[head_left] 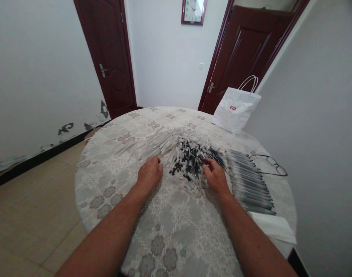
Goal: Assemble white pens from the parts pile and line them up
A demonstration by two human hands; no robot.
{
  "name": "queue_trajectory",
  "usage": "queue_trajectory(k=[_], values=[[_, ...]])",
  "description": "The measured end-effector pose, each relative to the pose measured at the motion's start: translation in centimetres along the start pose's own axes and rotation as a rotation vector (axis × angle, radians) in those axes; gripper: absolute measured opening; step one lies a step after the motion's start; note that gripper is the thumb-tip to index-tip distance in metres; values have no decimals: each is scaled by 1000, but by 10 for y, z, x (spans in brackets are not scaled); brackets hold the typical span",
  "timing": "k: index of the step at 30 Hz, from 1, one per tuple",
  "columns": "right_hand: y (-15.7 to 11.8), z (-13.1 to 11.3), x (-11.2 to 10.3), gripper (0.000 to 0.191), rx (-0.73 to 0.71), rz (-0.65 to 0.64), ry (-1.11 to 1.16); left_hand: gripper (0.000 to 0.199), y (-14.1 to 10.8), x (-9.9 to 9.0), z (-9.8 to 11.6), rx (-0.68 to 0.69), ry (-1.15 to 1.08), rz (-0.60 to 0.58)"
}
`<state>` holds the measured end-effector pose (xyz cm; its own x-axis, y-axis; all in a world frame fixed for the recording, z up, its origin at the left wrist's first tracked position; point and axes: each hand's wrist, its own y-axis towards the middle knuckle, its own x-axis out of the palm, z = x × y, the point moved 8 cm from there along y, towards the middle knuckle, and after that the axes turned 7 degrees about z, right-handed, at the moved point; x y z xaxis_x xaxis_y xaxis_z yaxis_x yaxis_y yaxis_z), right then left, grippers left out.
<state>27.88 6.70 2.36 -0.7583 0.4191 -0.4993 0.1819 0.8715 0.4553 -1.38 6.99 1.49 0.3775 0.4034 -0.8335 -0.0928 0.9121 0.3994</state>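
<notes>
Left hand [150,173] curls beside white tubes [163,142], right hand [216,177] at dark slim pieces [194,159], both heaped on the tabletop [176,231], grip on either side I cannot tell; light fingertip picking, one at a time, best avoids scattering

The one view looks from the person's head, forward and down across the round counter [170,215]. It sits close: the left hand [150,173] and right hand [216,177] appear just below mid-frame, arms entering from the bottom edge. The wide field takes in floor [34,215] at left and a wall clock [193,10], cut off by the top edge.
</notes>
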Motion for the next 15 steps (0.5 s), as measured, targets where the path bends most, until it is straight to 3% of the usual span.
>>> queue_trajectory(k=[7, 11, 15], values=[[1, 11, 3, 36, 19, -15, 57, 20, 8, -16, 0, -121, -463, 88], [1, 6, 1, 37, 35, 4, 121, 19, 6, 1, 6, -285, -1023, -65], [-3, -17, -22, 36, -16, 177, 157, 20, 1, 15, 17, -465, -1528, -234]])
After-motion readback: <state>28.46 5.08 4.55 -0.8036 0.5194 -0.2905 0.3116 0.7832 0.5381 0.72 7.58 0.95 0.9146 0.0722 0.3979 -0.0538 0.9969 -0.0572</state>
